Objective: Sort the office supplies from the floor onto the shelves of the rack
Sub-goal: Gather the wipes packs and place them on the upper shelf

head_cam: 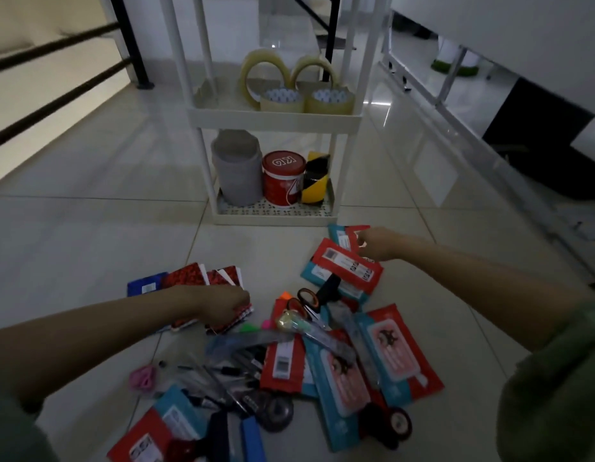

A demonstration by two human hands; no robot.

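A person reaches with both arms into a heap of office supplies scattered on the glossy pale tile floor (89, 208), in front of a white plastic two-tier rack (272, 116). The left hand (222, 306) lies on a fanned stack of small red-patterned notebooks (202, 278), its fingers curled down over their edge, apparently gathering like with like. The right hand (377, 243) stretches to the far side of the heap and appears to pinch a flat red-and-teal packet (344, 236) lying nearest the rack (the fingertips are too blurred to be sure).

The rack already shows a sorting logic: clear rolls of packing tape (289, 85) fill the upper shelf, while a grey cylindrical container (237, 168), a red round tin (283, 178) and a yellow-and-black striped tape roll (316, 180) stand side by side below. Still on the floor are more red-and-teal packets (399, 348), black-and-orange-handled scissors (311, 300), a clutter of pens (219, 375) and a pink clip-like item (143, 378), so the job looks far from finished.
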